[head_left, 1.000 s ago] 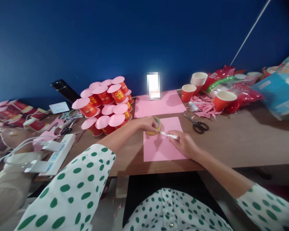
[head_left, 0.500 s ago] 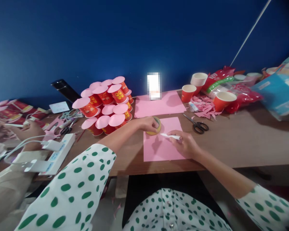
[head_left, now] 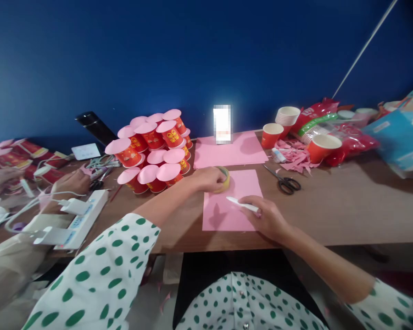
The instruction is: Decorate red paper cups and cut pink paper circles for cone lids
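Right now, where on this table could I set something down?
Bare tabletop lies right of the scissors and right hand, in front of the blue package. Crowded: left, by the stacked cups and power strip; behind the scissors, by paper scraps.

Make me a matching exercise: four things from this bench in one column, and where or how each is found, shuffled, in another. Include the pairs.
Things
1. tape roll
2. white pen
3. scissors
4. power strip

Places and states
A. lying to the right of the nearer pink sheet
B. held in the right hand
C. with white plugs in it
D. held by the left hand

Pairs: 1-D, 2-B, 3-A, 4-C
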`<state>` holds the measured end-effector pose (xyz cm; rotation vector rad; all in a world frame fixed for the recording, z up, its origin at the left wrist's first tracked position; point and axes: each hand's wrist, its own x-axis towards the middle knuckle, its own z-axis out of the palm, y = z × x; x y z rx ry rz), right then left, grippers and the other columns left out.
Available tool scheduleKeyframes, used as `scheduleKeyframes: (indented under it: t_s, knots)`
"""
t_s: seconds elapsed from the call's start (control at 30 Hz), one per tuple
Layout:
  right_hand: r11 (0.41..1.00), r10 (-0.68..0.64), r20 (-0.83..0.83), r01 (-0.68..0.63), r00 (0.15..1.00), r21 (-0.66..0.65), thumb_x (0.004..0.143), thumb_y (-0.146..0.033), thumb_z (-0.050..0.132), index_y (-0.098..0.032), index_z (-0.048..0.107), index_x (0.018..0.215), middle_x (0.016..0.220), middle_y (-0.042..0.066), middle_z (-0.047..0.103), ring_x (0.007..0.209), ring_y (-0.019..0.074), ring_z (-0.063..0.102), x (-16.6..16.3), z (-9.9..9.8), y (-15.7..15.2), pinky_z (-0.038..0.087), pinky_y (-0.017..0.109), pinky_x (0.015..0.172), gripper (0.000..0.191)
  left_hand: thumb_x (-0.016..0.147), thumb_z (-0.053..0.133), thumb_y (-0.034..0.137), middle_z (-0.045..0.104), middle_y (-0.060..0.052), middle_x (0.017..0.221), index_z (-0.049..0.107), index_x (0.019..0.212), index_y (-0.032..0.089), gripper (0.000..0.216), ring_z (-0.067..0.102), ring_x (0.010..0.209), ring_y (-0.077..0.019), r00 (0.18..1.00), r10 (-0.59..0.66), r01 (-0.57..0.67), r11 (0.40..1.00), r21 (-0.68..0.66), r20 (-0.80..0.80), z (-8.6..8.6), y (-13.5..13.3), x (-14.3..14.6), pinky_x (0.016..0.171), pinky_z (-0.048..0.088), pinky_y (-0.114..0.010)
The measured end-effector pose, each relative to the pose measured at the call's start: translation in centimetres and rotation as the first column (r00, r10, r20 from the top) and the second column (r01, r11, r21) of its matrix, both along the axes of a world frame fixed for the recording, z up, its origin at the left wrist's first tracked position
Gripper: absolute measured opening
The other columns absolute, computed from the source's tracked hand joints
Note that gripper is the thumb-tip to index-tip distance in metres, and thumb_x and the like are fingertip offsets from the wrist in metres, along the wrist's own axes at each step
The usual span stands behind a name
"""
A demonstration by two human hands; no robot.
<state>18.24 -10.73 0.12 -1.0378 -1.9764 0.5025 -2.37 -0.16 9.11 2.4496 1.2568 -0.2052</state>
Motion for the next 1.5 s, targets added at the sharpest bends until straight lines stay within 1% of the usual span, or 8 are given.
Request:
scheduleKeyframes:
  t_s: [0.2, 0.33, 0.43, 0.57, 0.63, 0.8, 1.23, 1.5]
  knots:
    - [0.978, -0.187, -0.152, 0.169, 0.971, -0.126, 0.089, -0.027, 0.053, -0.020, 0.060, 0.106, 0.085, 0.004, 0.068, 0.069, 0.0134, 0.065, 3.1, 0.5, -2.6, 0.053, 0.024, 0.066, 0.020, 0.082, 0.043, 0.037, 0.061, -0.002, 0.068, 0.062, 0.075, 0.018, 0.028, 0.050, 0.058, -0.0139, 0.990, 0.140, -0.143, 0.969, 0.201, 0.028, 3.3, -0.3, -3.1, 0.053, 0.028, -0.026]
    - [0.942, -0.329, -0.341, 0.278, 0.881, -0.190, 0.090, -0.031, 0.052, -0.020, 0.058, 0.109, 0.079, 0.003, 0.066, 0.067, 0.0132, 0.064, 4.2, 0.4, -3.6, 0.054, 0.024, 0.061, 0.023, 0.087, 0.041, 0.035, 0.066, -0.003, 0.078, 0.064, 0.087, 0.019, 0.029, 0.058, 0.070, -0.0165, 0.976, 0.198, -0.216, 0.898, 0.384, 0.086, 4.3, -1.8, -2.3, 0.058, 0.034, -0.026]
    - [0.894, -0.448, -0.390, 0.399, 0.805, -0.204, 0.090, -0.034, 0.052, -0.020, 0.059, 0.107, 0.075, 0.002, 0.065, 0.062, 0.0122, 0.062, 4.8, 0.7, -3.6, 0.055, 0.024, 0.059, 0.023, 0.091, 0.038, 0.035, 0.068, -0.004, 0.084, 0.064, 0.098, 0.021, 0.030, 0.062, 0.075, -0.0175, 0.981, 0.180, -0.194, 0.877, 0.439, 0.074, 3.2, -4.0, 0.7, 0.060, 0.039, -0.026]
    - [0.834, -0.551, -0.343, 0.515, 0.760, -0.199, 0.089, -0.038, 0.052, -0.019, 0.060, 0.106, 0.073, 0.002, 0.064, 0.058, 0.0119, 0.061, 6.2, 1.1, -3.4, 0.054, 0.022, 0.055, 0.027, 0.092, 0.039, 0.024, 0.069, -0.003, 0.088, 0.062, 0.098, 0.021, 0.023, 0.065, 0.076, -0.0173, 0.999, 0.022, -0.031, 0.906, 0.422, 0.028, 0.1, -6.3, 5.5, 0.057, 0.043, -0.026]
    - [0.816, -0.578, -0.296, 0.540, 0.760, -0.205, 0.088, -0.040, 0.052, -0.018, 0.061, 0.105, 0.073, 0.003, 0.064, 0.059, 0.0128, 0.061, 7.0, 0.8, -3.5, 0.054, 0.023, 0.055, 0.029, 0.090, 0.039, 0.016, 0.068, -0.005, 0.086, 0.059, 0.103, 0.019, 0.024, 0.065, 0.073, -0.0184, 1.000, -0.002, 0.001, 0.893, 0.449, 0.001, -1.5, -6.7, 7.3, 0.058, 0.045, -0.027]
    - [0.827, -0.559, -0.233, 0.514, 0.796, -0.230, 0.089, -0.040, 0.051, -0.020, 0.059, 0.110, 0.080, 0.004, 0.066, 0.064, 0.0143, 0.064, 9.1, -0.8, -4.2, 0.055, 0.025, 0.061, 0.031, 0.092, 0.034, 0.016, 0.066, -0.009, 0.089, 0.058, 0.099, 0.013, 0.025, 0.066, 0.070, -0.0217, 0.999, -0.006, 0.025, 0.893, 0.449, -0.043, -3.9, -6.3, 9.1, 0.060, 0.050, -0.033]
    - [0.887, -0.455, -0.160, 0.430, 0.876, -0.169, 0.091, -0.033, 0.047, -0.021, 0.058, 0.110, 0.079, 0.003, 0.066, 0.066, 0.0137, 0.065, 8.5, -1.0, -3.2, 0.054, 0.022, 0.062, 0.025, 0.090, 0.030, 0.009, 0.064, -0.008, 0.091, 0.055, 0.104, 0.016, 0.029, 0.067, 0.073, -0.0214, 0.989, 0.111, -0.060, 0.906, 0.419, -0.098, -4.4, -6.0, 8.6, 0.059, 0.049, -0.029]
    - [0.890, -0.449, -0.150, 0.426, 0.881, -0.162, 0.091, -0.033, 0.047, -0.021, 0.058, 0.109, 0.079, 0.003, 0.066, 0.067, 0.0144, 0.065, 8.4, -1.2, -3.0, 0.054, 0.022, 0.061, 0.024, 0.089, 0.030, 0.008, 0.064, -0.009, 0.090, 0.055, 0.100, 0.014, 0.028, 0.067, 0.071, -0.0206, 0.991, 0.098, -0.051, 0.904, 0.424, -0.088, -5.0, -5.6, 8.4, 0.054, 0.048, -0.028]
